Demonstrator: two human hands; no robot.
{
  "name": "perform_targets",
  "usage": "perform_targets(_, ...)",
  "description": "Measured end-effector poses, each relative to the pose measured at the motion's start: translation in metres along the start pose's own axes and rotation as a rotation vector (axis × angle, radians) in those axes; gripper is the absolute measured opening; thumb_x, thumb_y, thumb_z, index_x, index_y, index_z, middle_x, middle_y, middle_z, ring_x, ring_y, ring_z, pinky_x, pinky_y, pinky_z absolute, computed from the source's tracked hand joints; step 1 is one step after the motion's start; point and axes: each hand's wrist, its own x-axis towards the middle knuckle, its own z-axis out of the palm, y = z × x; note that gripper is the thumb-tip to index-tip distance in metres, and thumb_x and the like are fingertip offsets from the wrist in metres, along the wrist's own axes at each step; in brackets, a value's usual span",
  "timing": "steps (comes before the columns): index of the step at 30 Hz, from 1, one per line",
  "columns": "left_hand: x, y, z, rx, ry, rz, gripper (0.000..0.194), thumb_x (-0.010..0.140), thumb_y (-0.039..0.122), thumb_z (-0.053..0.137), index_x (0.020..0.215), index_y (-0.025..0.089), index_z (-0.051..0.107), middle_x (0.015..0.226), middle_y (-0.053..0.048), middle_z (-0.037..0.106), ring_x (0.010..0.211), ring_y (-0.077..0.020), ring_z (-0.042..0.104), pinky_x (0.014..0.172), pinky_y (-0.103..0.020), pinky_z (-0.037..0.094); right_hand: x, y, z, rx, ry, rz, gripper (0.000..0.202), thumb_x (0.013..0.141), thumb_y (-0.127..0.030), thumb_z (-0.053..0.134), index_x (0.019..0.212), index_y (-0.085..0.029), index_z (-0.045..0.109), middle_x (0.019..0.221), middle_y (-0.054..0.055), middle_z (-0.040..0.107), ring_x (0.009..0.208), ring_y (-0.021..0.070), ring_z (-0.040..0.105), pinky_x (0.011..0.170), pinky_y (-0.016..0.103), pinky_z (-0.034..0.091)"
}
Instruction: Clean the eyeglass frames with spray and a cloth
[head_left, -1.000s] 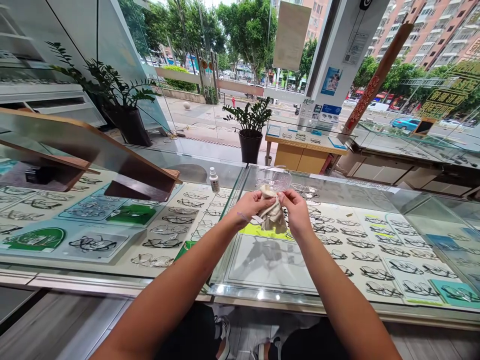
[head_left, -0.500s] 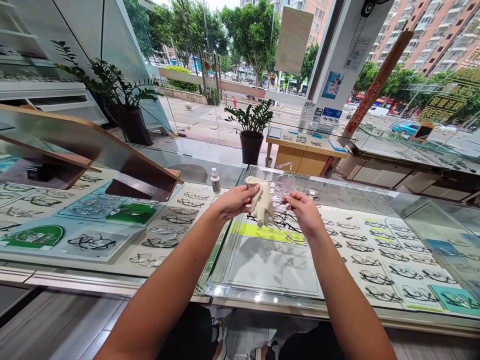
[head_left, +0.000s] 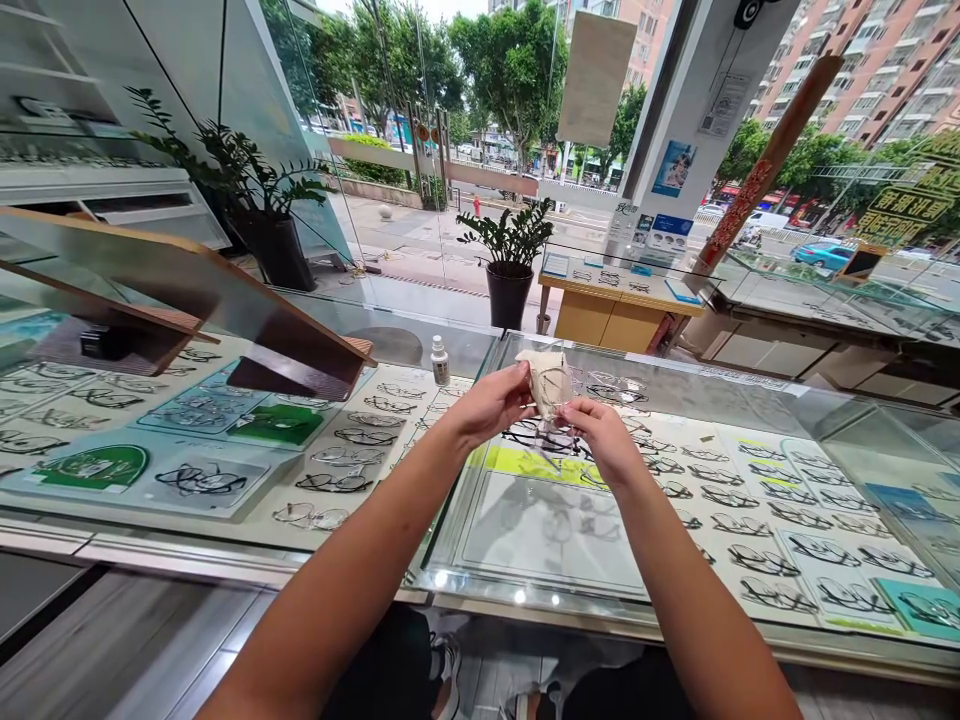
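Observation:
A beige cloth (head_left: 545, 382) is gripped in my left hand (head_left: 495, 405), above the glass display case. My right hand (head_left: 601, 432), just to its right, pinches a thin, clear pair of glasses (head_left: 559, 408), whose outline overlaps the cloth. The two hands are close together, with the cloth and glasses between them. Exactly how the lenses lie against the cloth is too small to tell. A small white bottle (head_left: 440, 361) stands upright on the glass top, beyond my left hand.
Rows of glasses (head_left: 763, 560) lie inside the display case (head_left: 570, 602). Tilted brown-edged panels (head_left: 300, 340) stand at the left. A potted plant (head_left: 508, 290) and a wooden table (head_left: 600, 318) are beyond the case.
The glasses have moved left to the cloth, and my right hand is closer to my left. The cloth is now bunched higher behind the glasses. The view has shifted slightly.

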Motion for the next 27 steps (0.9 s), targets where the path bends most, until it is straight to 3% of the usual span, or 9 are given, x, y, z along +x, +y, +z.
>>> perform_targets(5,0.000,-0.002,0.002,0.004,-0.021,0.033,0.041,0.088,0.048,0.083,0.110,0.015,0.073,0.093,-0.010,0.078,0.095,-0.0233,0.074,0.092,-0.037,0.059,-0.001,-0.001,0.002,-0.048,0.057,-0.089,0.030,0.065,-0.049,0.090,0.069,-0.023,0.075,0.074,0.001,0.073,0.077,0.0200,0.059,0.079,0.036,0.043)
perform_targets(10,0.003,-0.002,0.000,0.078,0.187,0.044,0.028,0.079,0.017,0.086,0.103,0.012,0.074,0.092,-0.009,0.077,0.083,-0.0172,0.071,0.082,-0.030,0.057,-0.001,-0.001,0.001,0.044,0.077,-0.093,0.029,0.065,-0.046,0.091,0.070,-0.023,0.075,0.078,0.001,0.073,0.080,0.0191,0.058,0.080,0.034,0.043)
perform_targets(13,0.005,-0.001,0.000,0.014,0.256,0.037,0.013,0.086,0.013,0.076,0.098,0.011,0.074,0.091,-0.009,0.077,0.081,-0.0169,0.071,0.080,-0.030,0.059,-0.002,-0.002,0.001,0.125,0.040,-0.043,0.031,0.062,-0.047,0.093,0.071,-0.024,0.075,0.087,0.003,0.077,0.089,0.0220,0.062,0.083,0.035,0.045)
perform_targets(17,0.003,0.000,0.001,-0.007,0.203,0.039,0.013,0.092,0.020,0.075,0.099,0.009,0.076,0.091,-0.011,0.078,0.083,-0.0175,0.072,0.083,-0.029,0.059,-0.005,-0.003,0.004,0.139,-0.041,-0.069,0.028,0.066,-0.046,0.093,0.073,-0.024,0.077,0.100,0.005,0.080,0.098,0.0241,0.066,0.093,0.038,0.047)
perform_targets(21,0.001,-0.003,0.002,0.030,0.165,0.061,0.020,0.089,0.027,0.082,0.100,0.011,0.078,0.094,-0.010,0.078,0.086,-0.0166,0.071,0.083,-0.028,0.059,-0.008,-0.004,0.009,0.083,-0.088,-0.152,0.026,0.073,-0.046,0.091,0.073,-0.025,0.077,0.118,0.007,0.081,0.116,0.0289,0.067,0.103,0.042,0.047)
perform_targets(27,0.001,-0.004,0.001,0.033,0.144,0.086,0.029,0.081,0.032,0.089,0.100,0.012,0.079,0.095,-0.009,0.078,0.087,-0.0158,0.070,0.085,-0.026,0.058,-0.009,-0.001,0.013,-0.002,-0.027,-0.156,0.031,0.069,-0.052,0.091,0.074,-0.026,0.077,0.100,0.006,0.083,0.101,0.0283,0.070,0.100,0.045,0.051)
